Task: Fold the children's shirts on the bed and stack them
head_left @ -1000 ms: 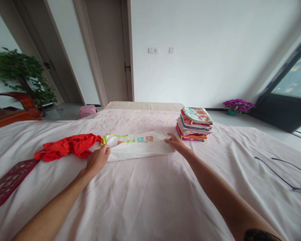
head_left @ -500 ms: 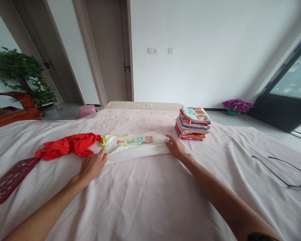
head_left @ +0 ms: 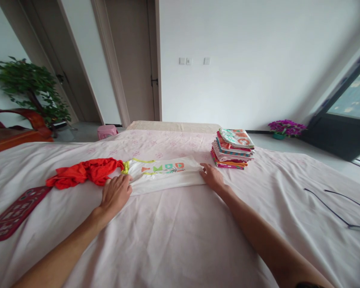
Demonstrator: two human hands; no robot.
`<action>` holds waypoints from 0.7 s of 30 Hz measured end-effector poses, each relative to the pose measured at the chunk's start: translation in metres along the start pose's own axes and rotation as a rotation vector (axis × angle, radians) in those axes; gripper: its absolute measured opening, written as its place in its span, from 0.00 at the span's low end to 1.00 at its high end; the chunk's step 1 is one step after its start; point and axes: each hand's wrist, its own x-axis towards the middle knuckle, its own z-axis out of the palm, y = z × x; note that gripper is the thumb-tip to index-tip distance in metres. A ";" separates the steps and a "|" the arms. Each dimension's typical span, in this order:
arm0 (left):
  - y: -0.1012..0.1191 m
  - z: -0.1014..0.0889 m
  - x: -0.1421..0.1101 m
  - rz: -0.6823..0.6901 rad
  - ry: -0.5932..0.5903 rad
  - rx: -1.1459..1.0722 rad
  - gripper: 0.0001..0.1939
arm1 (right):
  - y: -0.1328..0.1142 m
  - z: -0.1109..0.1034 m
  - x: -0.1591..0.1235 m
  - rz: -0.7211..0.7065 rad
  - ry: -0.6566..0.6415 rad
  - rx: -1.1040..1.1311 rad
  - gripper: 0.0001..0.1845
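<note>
A white shirt with yellow trim and a printed colourful pattern lies folded lengthwise on the bed cover. My left hand rests on its near left end, by the yellow trim, fingers laid out over the cloth. At the right end of the shirt, my right hand touches the edge with its fingers apart. A crumpled red garment lies just beyond and left of my left hand, touching the yellow trim. Behind my right hand stands a stack of folded clothes.
A dark red patterned flat item lies at the left. Eyeglasses sit unfolded on the bed cover at the right. Beyond it are a pink stool, a wooden chair, a leafy plant and purple flowers.
My left hand has gone from a pinch at the shirt's near edge to lying flatter across it. My right hand stays at the other end. The view has shifted slightly.
</note>
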 end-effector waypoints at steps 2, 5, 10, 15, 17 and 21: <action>0.012 -0.002 0.001 0.132 0.107 -0.127 0.15 | -0.008 -0.004 -0.002 -0.047 0.068 -0.074 0.23; 0.038 0.000 0.010 0.332 0.096 -0.381 0.21 | -0.032 -0.008 -0.009 -0.202 0.143 -0.094 0.23; 0.066 0.023 0.026 0.472 -0.015 -0.401 0.21 | -0.076 0.007 -0.030 -0.530 -0.030 0.007 0.28; 0.047 0.044 0.020 0.363 -0.085 -0.225 0.28 | -0.068 0.022 -0.031 -0.571 -0.229 -0.050 0.32; 0.038 0.047 0.015 0.317 -0.113 -0.186 0.30 | -0.053 0.024 -0.026 -0.528 -0.240 -0.088 0.32; 0.027 0.048 0.011 0.257 -0.116 -0.166 0.30 | -0.023 0.023 -0.018 -0.438 -0.203 -0.143 0.32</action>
